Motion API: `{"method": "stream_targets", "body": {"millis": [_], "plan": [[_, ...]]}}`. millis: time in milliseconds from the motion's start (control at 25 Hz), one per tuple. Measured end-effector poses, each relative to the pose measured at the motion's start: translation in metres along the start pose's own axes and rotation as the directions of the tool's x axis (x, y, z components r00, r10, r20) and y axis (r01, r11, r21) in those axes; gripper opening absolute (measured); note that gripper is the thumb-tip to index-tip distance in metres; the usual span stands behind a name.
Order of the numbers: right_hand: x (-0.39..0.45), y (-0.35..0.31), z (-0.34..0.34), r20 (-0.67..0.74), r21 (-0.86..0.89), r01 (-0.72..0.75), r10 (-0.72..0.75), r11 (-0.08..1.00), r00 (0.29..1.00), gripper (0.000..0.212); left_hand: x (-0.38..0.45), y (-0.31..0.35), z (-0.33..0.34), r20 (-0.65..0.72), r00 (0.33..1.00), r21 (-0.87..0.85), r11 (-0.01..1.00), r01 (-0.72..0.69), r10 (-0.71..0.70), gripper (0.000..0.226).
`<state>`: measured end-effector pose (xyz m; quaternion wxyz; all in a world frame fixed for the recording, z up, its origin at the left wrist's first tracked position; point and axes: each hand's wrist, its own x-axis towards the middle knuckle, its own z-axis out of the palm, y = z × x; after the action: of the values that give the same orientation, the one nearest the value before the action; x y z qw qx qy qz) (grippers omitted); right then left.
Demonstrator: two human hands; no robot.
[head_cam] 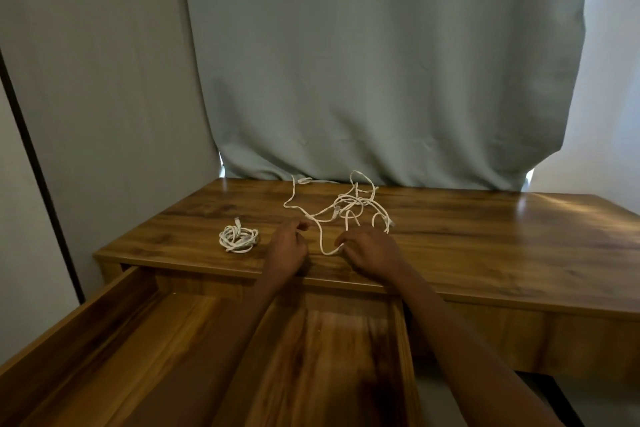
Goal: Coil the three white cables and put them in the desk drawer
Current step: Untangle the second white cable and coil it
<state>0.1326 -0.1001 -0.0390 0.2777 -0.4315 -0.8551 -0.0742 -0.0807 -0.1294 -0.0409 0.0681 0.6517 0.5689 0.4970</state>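
**Second cable taken up for coiling**

Left hand (289, 246) and right hand (372, 250), fingers curled, pinching a slack span of white cable (323, 243) drawn from the loose tangle (349, 203) at centre desk (485, 243), probably to free one strand. Finished coil (239, 238) parked left of the hands, near the front edge. Drawer (114, 315) pulled open below, ready to receive, no cable visible inside.

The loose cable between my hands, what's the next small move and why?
Probably draw the loose cable free of the tangle and start looping it. Left hand and right hand each pinch it, one coiled cable lies finished, and the drawer is open.
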Motion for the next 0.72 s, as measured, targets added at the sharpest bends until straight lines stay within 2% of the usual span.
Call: {"method": "stream_targets", "body": {"millis": [120,240,360,440,520,600,640,680,720], "plan": [[-0.012,0.011,-0.008,0.022,0.182,-0.118,0.116,0.976,0.993,0.015,0.003,-0.01,-0.002,0.089,0.996,0.089,0.996,-0.032,0.024,0.045],[-0.023,0.024,-0.02,0.03,0.427,-0.23,0.241,0.875,0.97,0.021,0.006,-0.013,0.005,0.238,0.969,0.333,0.931,-0.149,0.07,0.048],[-0.036,0.039,-0.031,-0.008,0.517,-0.249,0.295,0.819,0.955,0.033,0.006,-0.007,0.02,0.343,0.934,0.467,0.844,-0.263,0.101,0.047],[-0.046,0.052,-0.037,-0.029,0.537,-0.258,0.323,0.803,0.946,0.038,0.004,-0.001,0.028,0.345,0.92,0.476,0.809,-0.344,0.188,0.034],[-0.053,0.06,-0.043,-0.055,0.476,-0.31,0.38,0.823,0.923,0.035,0.002,0.006,0.035,0.333,0.902,0.441,0.8,-0.406,0.274,0.024],[-0.058,0.062,-0.049,-0.175,0.275,-0.344,0.398,0.898,0.9,0.029,0.001,0.015,0.038,0.326,0.883,0.354,0.822,-0.446,0.338,0.021],[-0.059,0.061,-0.049,-0.277,0.147,-0.293,0.323,0.945,0.905,0.027,0.0,0.02,0.038,0.315,0.881,0.283,0.851,-0.442,0.353,0.02],[-0.059,0.058,-0.048,-0.353,0.015,-0.194,0.187,0.981,0.917,0.027,-0.001,0.025,0.039,0.299,0.889,0.191,0.891,-0.412,0.347,0.02],[-0.059,0.053,-0.046,-0.362,-0.109,-0.078,0.033,0.991,0.931,0.029,-0.003,0.03,0.038,0.272,0.907,0.079,0.932,-0.355,0.322,0.021]]}}
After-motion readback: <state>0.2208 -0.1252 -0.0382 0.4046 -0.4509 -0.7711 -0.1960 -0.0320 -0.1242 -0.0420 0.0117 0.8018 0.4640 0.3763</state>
